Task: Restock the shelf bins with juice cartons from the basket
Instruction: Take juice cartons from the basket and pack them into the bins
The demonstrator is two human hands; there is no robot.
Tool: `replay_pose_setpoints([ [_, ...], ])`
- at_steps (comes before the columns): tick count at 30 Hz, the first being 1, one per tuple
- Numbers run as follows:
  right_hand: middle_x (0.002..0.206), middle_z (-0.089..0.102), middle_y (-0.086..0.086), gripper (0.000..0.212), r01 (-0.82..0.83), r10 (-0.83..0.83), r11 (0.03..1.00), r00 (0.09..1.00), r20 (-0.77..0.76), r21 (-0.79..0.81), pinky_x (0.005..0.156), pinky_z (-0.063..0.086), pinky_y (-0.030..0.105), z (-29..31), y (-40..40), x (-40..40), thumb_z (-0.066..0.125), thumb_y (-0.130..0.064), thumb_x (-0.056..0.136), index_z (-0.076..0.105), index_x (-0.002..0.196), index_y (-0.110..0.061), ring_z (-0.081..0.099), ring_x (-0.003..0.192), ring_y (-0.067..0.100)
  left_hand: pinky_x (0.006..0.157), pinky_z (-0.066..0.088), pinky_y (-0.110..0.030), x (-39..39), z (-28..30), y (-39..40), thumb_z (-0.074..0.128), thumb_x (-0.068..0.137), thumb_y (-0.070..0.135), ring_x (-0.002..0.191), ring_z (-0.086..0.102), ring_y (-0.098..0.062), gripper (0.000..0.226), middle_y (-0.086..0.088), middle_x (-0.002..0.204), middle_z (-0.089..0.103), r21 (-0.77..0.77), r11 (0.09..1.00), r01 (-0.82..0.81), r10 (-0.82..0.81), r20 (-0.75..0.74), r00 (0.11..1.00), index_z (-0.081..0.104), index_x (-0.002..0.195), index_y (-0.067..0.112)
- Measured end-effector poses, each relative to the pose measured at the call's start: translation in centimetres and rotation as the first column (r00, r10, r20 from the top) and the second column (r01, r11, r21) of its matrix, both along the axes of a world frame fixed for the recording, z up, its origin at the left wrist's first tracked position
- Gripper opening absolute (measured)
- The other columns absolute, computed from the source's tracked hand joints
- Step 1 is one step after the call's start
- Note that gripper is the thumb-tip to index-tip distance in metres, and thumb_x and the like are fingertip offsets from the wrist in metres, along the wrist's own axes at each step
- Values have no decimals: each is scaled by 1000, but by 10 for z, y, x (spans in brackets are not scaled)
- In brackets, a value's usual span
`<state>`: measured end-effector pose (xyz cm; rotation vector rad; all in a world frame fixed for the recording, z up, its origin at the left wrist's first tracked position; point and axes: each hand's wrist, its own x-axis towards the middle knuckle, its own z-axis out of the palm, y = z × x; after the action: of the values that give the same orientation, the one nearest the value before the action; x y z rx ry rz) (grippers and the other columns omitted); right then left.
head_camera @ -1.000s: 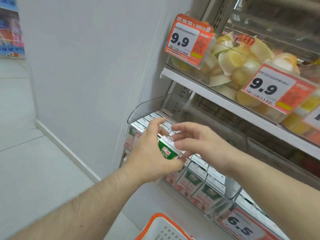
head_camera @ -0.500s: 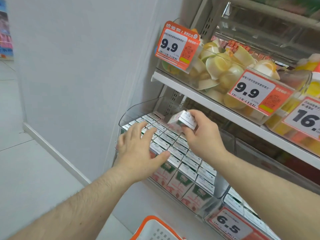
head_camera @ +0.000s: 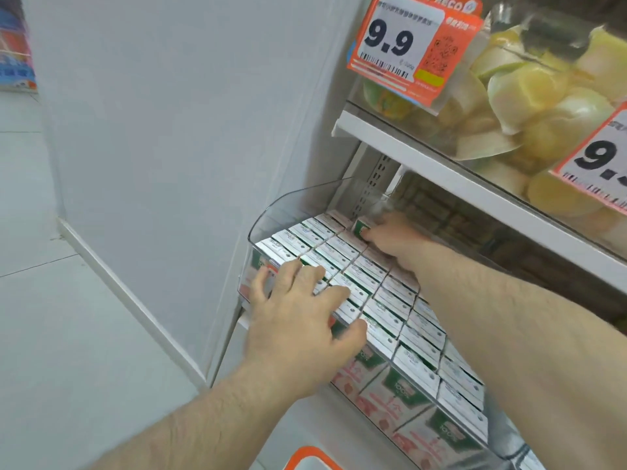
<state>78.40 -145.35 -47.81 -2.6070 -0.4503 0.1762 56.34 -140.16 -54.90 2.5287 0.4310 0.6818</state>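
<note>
A clear plastic shelf bin [head_camera: 271, 212] holds several rows of green-and-white juice cartons [head_camera: 383, 300], packed tight. My left hand [head_camera: 298, 310] rests flat on the carton tops at the bin's front left, fingers spread. Deep under the upper shelf, my right hand [head_camera: 393, 235] grips one juice carton [head_camera: 360, 228] and sets it at the back of the bin. Only the orange rim of the basket [head_camera: 312, 456] shows at the bottom edge.
A white upper shelf [head_camera: 441, 171] hangs low over the bin, loaded with cups of cut fruit [head_camera: 536, 96] and orange 9.9 price tags [head_camera: 407, 45]. A grey side panel [head_camera: 169, 130] stands on the left, with tiled floor [head_camera: 51, 334] beyond.
My right hand carried the carton from above the rows to the bin's back. My left hand stayed flat on the front cartons. The view moved closer.
</note>
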Motion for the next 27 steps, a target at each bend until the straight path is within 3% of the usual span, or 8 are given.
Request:
replay_pose_setpoints([
  [3, 98, 65, 8, 20, 6, -2, 1000, 991, -131, 30, 62, 45, 27, 2, 9, 6, 62, -12, 91, 62, 110, -7, 61, 80, 18, 114, -8, -46, 3, -1, -1, 20, 74, 69, 137, 18, -12, 65, 13, 135, 44, -23, 1000, -2, 3, 22, 1000, 61, 117, 42],
  [4, 92, 64, 8, 13, 28, -16, 998, 983, -185, 62, 62, 46, 27, 2, 10, 7, 61, -14, 90, 61, 102, -8, 60, 75, 19, 113, -8, -46, 3, -1, -1, 21, 74, 69, 136, 19, -12, 65, 12, 135, 45, -27, 1000, -3, 4, 29, 1000, 62, 116, 42],
  [8, 89, 75, 9, 27, 57, -3, 988, 937, -350, 144, 90, 55, 49, -2, 18, 13, 62, -33, 86, 71, 94, -9, 72, 86, 32, 112, -8, -45, 3, -1, 0, 23, 74, 68, 136, 18, -11, 63, 11, 138, 44, -36, 999, 13, -12, 35, 999, 61, 117, 43],
  [14, 97, 76, 14, 38, 101, -38, 987, 903, -427, 127, 92, 52, 58, -11, 27, 25, 59, -42, 90, 73, 101, -9, 72, 94, 37, 109, -18, -43, 1, 0, 2, 28, 81, 67, 134, 4, -6, 54, 14, 143, 34, -25, 999, 36, -36, 3, 999, 53, 122, 44],
  [23, 89, 77, 10, 35, 81, -15, 985, 917, -398, 150, 87, 56, 51, -14, 25, 25, 60, -41, 92, 72, 99, -9, 74, 86, 33, 107, -19, -43, 4, 1, 0, 19, 74, 67, 132, 4, -7, 63, 12, 142, 34, -41, 999, 34, -34, 6, 999, 55, 119, 42],
  [27, 67, 73, 2, 33, 96, -37, 984, 933, -358, 149, 61, 54, 26, -15, 27, 21, 55, -41, 95, 70, 87, -13, 69, 55, 20, 107, -20, -44, 2, 2, 0, 18, 75, 67, 134, 4, -8, 64, 11, 143, 32, -50, 998, 44, -44, -2, 999, 54, 122, 42],
])
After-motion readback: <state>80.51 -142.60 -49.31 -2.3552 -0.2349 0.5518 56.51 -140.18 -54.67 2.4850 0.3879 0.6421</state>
